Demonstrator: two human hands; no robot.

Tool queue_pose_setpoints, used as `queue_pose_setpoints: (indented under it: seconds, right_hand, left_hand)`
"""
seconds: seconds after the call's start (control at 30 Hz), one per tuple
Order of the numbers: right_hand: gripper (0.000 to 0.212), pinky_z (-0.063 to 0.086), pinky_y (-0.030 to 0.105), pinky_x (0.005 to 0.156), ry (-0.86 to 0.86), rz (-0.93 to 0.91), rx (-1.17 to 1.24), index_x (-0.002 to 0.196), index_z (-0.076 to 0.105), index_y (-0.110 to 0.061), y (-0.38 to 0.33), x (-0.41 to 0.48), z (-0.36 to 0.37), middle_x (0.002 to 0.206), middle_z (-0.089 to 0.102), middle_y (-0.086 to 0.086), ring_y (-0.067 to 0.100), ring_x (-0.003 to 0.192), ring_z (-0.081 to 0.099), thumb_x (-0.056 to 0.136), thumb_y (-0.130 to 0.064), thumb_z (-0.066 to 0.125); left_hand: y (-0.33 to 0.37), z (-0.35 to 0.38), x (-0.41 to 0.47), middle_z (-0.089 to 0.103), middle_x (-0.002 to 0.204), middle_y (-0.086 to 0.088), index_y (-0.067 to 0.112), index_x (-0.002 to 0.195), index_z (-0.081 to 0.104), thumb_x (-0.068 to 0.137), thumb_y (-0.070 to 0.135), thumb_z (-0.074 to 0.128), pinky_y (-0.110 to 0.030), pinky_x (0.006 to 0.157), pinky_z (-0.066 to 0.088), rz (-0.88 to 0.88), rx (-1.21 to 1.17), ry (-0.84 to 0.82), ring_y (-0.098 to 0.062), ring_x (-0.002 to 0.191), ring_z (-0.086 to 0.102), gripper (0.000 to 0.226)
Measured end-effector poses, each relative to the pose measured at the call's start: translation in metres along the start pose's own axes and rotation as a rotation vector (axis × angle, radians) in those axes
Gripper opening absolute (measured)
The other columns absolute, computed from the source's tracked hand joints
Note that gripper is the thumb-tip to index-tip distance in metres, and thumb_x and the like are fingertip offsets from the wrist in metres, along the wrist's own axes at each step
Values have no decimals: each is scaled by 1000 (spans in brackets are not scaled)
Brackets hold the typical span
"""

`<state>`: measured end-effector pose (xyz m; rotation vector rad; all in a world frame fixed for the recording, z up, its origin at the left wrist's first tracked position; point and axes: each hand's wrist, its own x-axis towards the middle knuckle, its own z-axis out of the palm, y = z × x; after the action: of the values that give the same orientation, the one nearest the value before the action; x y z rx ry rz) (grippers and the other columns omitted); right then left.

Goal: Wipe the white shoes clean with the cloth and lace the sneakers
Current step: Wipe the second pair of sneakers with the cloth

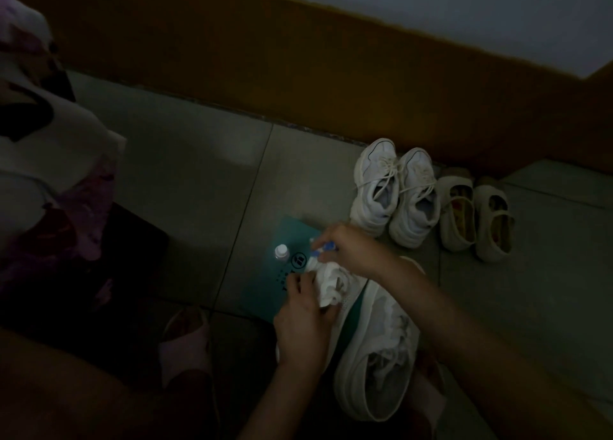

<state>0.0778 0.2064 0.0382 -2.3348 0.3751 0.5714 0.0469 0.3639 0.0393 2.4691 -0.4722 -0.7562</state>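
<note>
Left hand [303,320]: my fingers curl round the crumpled cloth [328,287].
Right hand [351,247]: I pinch a small bottle [323,248] just above the cloth.
White sneaker [374,350]: lies between my forearms.

Cloth [330,283]: white.
Near sneaker [374,356]: white, greyish shadows in folds.
Far sneaker pair [394,190]: white, off-white laces, thin dark line across left toe.
Strap shoes [474,217], far right: beige, red-yellow patterned insoles.
Sheet [285,234] under cloth: teal, black logo and lettering.
Clear bottle [281,251]: white cap.
Small container [326,248]: blue and white.
Floor [185,174]: grey tiles.
Wall [298,74]: brown band, white above.
Fabric [66,190], left: white, purple-pink print.
</note>
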Motion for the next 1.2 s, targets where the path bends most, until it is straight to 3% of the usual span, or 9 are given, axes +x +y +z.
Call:
queue_pose_setpoints:
  seconds: [0.1, 0.23, 0.37, 0.53, 0.73, 0.9, 0.97, 1.03, 1.2]
  right_hand:
    - [30, 39, 20, 84, 48, 15, -7, 114, 64, 2, 12, 0, -18, 122, 62, 18, 28, 113, 57, 86, -9, 63]
    - [26, 46, 38, 89, 175, 96, 21, 109, 66, 3, 24, -4, -32, 113, 64, 23, 34, 105, 59, 86, -8, 64]
    - [23, 35, 26, 85, 157, 51, -56, 105, 67, 7, 11, 1, -17, 112, 63, 26, 36, 106, 56, 87, -6, 60]
    - [26, 40, 28, 89, -60, 9, -37, 108, 66, 7, -2, 8, 7, 118, 62, 23, 32, 109, 58, 88, -8, 60]
    - [23, 32, 20, 77, 120, 23, -86, 106, 69, 1, 11, 8, -22, 114, 65, 21, 32, 105, 58, 87, -9, 61]
    - [24, 29, 26, 94, 53, 75, -263, 105, 68, -3, 13, 16, 2, 116, 62, 12, 30, 111, 52, 92, -7, 49]
    - [23, 34, 26, 93, -2, 51, -167, 107, 68, -2, 8, 14, 5, 117, 64, 13, 27, 110, 55, 92, -11, 53]
    - [25, 42, 22, 88, -9, 60, 110, 109, 68, -3, -1, 3, -2, 116, 66, 10, 21, 106, 60, 88, -16, 62]
    - [28, 50, 12, 75, 324, 134, 673, 119, 61, -9, 0, -34, -23, 109, 65, 3, 9, 96, 61, 92, -18, 55]
  left_hand:
    - [1, -1, 0, 39, 134, -1, 22, 129, 42, 81, 43, 62, -32, 76, 45, 3, -23, -3, -22, 101, 59, 55]
    - [0, 0, 1, 38, 134, 0, 23, 128, 41, 81, 44, 61, -32, 76, 45, -4, -15, -2, -22, 101, 59, 55]
    - [1, 0, 1, 38, 133, 1, 24, 128, 41, 82, 45, 61, -31, 75, 45, -5, -8, 7, -21, 101, 59, 55]
    - [0, 1, 1, 37, 136, 0, 23, 130, 40, 83, 44, 59, -30, 75, 44, -3, 10, -2, -21, 103, 58, 56]
    - [0, 2, 1, 40, 132, 0, 23, 127, 43, 80, 42, 63, -32, 74, 45, 4, -28, 28, -22, 101, 58, 54]
    - [-1, 2, 2, 38, 133, 2, 23, 128, 42, 81, 44, 62, -31, 74, 45, 19, -20, 25, -20, 103, 57, 54]
    - [-1, 2, 2, 37, 135, 1, 23, 129, 41, 82, 45, 61, -32, 76, 46, 20, -14, 24, -20, 104, 57, 56]
    - [-1, 2, 1, 37, 136, 1, 22, 130, 40, 83, 47, 59, -32, 75, 46, 20, 3, 27, -20, 103, 58, 57]
    - [6, -9, -3, 37, 138, 1, 23, 133, 39, 76, 56, 61, -30, 82, 44, 11, -10, -40, -21, 113, 53, 70]
